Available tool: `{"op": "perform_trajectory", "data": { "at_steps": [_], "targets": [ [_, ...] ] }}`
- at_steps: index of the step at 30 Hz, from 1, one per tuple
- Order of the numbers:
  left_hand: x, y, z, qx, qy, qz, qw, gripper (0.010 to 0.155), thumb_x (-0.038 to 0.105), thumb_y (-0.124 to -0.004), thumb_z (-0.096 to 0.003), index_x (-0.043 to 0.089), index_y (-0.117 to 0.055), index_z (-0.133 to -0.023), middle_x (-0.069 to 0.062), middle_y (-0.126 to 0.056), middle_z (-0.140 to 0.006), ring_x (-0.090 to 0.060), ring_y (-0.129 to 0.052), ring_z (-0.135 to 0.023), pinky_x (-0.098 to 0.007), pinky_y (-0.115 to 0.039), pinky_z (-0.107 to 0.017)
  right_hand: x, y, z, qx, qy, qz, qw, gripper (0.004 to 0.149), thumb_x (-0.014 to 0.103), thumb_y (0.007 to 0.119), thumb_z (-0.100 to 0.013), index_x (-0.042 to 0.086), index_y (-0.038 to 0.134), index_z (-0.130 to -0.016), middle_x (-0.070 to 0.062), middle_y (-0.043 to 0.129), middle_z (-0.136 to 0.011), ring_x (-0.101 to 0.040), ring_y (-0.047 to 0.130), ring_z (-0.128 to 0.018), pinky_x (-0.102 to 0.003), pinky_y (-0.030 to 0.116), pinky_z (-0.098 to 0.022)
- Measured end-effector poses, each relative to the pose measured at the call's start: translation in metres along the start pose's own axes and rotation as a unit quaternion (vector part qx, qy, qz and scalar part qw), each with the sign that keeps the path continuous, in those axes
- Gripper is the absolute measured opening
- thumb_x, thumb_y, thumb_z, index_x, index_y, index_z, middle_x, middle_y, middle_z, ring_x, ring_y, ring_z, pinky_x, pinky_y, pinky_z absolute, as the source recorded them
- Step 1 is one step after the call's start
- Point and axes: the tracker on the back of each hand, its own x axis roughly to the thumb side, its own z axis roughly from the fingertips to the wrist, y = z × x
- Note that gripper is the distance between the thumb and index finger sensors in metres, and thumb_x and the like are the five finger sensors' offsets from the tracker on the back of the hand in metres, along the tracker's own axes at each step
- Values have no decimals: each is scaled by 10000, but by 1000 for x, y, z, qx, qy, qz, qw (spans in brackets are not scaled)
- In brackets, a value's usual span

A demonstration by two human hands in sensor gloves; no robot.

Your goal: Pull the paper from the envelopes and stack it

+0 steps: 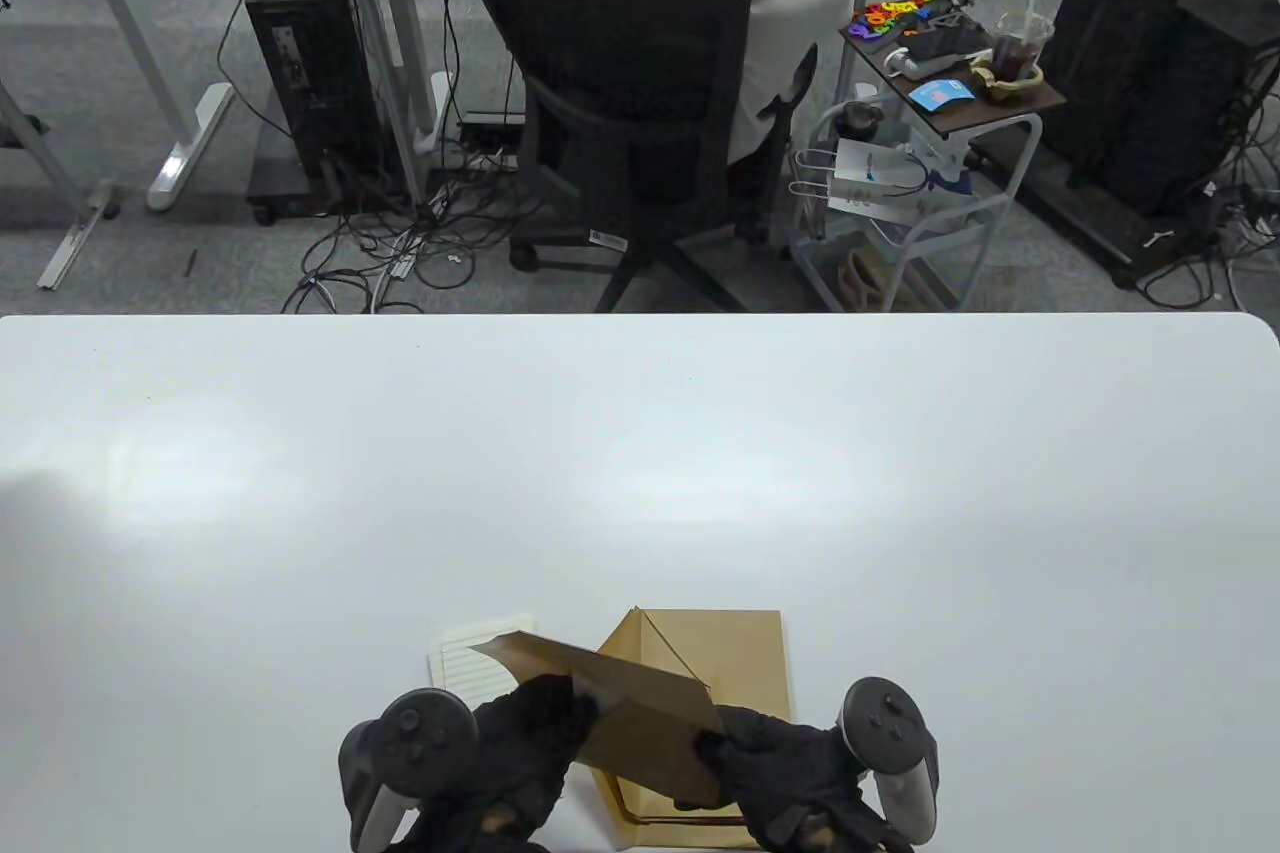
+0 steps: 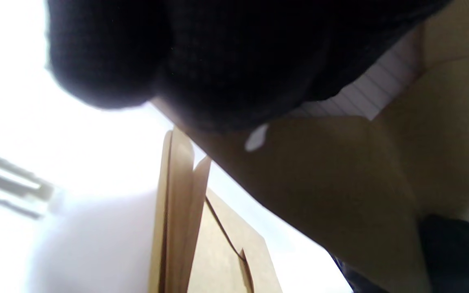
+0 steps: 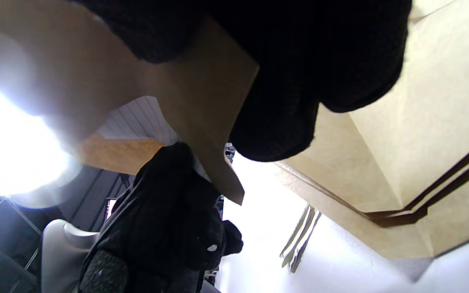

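Holding a brown envelope [image 1: 620, 703] up off the white table [image 1: 640, 473], both hands sit at the 6 o'clock edge. The left hand [image 1: 520, 753] grips its left end, fingers closed on it. Lined paper [image 1: 470, 658] lies flat at 10 o'clock from that hand (only faint lines show, no words to read). A stack of envelopes [image 1: 730, 653] rests under the raised one, top flap open. The right hand [image 1: 790, 773] pinches the raised envelope's right corner.
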Motion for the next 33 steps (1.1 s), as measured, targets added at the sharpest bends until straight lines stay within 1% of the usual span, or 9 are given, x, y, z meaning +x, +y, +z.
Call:
{"op": "perform_trajectory", "data": {
  "at_steps": [7, 12, 14, 18, 20, 22, 26, 29, 33],
  "targets": [
    [0, 16, 1, 18, -17, 14, 1000, 428, 396, -919, -534, 68, -929, -808, -40, -1031, -555, -58, -1077, -146, -377, -969, -230, 2, -7, 3, -40, 6, 21, 999, 441, 344, 797, -409, 162, 867, -805, -79, 1071, -619, -263, 1108, -444, -457, 898, -371],
    [-18, 58, 2, 83, 3, 62, 995, 433, 407, -903, -538, 79, -917, -820, -23, -1026, -565, -58, -1081, -159, -375, -969, -242, 2, -20, 5, -81, 16, 6, 997, 442, 342, 794, -413, 164, 859, -812, -77, 1067, -622, -260, 1106, -446, -456, 896, -374],
    [-32, 78, 2, 100, 13, 110, 989, 435, 413, -891, -543, 84, -912, -827, -19, -1024, -570, -61, -1081, -166, -377, -968, -248, 1, -28, 6, -98, 23, -12, 995, 444, 344, 794, -415, 165, 854, -816, -78, 1064, -626, -262, 1104, -449, -458, 895, -374],
    [-63, 100, 0, 57, 84, 209, 973, 438, 398, -879, -551, 56, -915, -822, -36, -1026, -556, -74, -1080, -153, -388, -963, -238, 0, -43, 7, -125, 43, -48, 990, 448, 341, 788, -421, 161, 839, -829, -81, 1059, -626, -265, 1099, -450, -463, 889, -378],
    [-75, 102, -2, 42, 117, 211, 970, 437, 384, -895, -539, 32, -937, -795, -49, -1043, -521, -74, -1082, -113, -392, -967, -213, 0, -48, 8, -135, 48, -58, 988, 452, 341, 785, -424, 156, 834, -833, -82, 1057, -619, -264, 1097, -440, -462, 889, -374],
    [-85, 97, -6, 4, 150, 187, 971, 438, 374, -913, -528, 12, -954, -771, -55, -1059, -487, -69, -1085, -81, -391, -974, -193, 1, -52, 9, -139, 55, -64, 987, 455, 339, 784, -425, 150, 831, -835, -86, 1058, -608, -264, 1096, -428, -463, 888, -367],
    [-108, 72, -14, -74, 232, 163, 956, 437, 367, -919, -525, -2, -961, -757, -60, -1066, -472, -69, -1087, -64, -393, -976, -189, 2, -56, 10, -147, 63, -62, 985, 459, 339, 781, -426, 142, 826, -839, -84, 1059, -588, -260, 1095, -408, -462, 890, -354],
    [-117, 60, -18, -86, 272, 120, 951, 439, 365, -922, -524, -7, -961, -754, -62, -1067, -465, -70, -1085, -57, -393, -975, -185, 2, -56, 10, -145, 68, -59, 985, 462, 338, 781, -426, 137, 825, -839, -85, 1059, -581, -258, 1094, -400, -462, 890, -349],
    [-117, 52, -20, -86, 288, 66, 951, 440, 370, -924, -521, 0, -962, -757, -57, -1065, -462, -67, -1082, -60, -389, -973, -191, 2, -55, 10, -139, 68, -48, 987, 462, 338, 782, -426, 136, 825, -839, -86, 1060, -578, -257, 1095, -396, -462, 890, -347]
  ]
}}
